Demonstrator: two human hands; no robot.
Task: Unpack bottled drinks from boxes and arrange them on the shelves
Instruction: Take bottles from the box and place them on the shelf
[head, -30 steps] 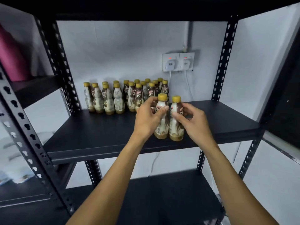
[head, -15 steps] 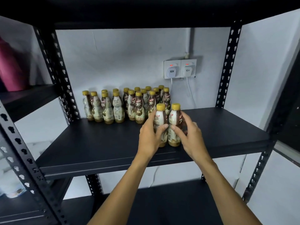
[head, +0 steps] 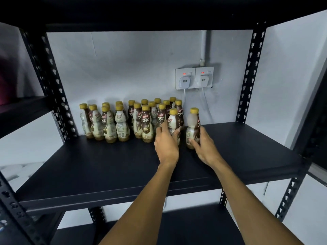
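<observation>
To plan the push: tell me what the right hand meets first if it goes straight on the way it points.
Probably the rightmost rear bottle of the cluster, behind the Kopiko bottle in the left hand; the right hand and its own bottle angle toward it. Depth is unclear.

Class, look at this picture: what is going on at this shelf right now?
A person is stocking a black shelf with bottled drinks. The left hand grips one bottle and the right hand grips a second bottle, both upright beside a group of gold-capped bottles at the back.
</observation>
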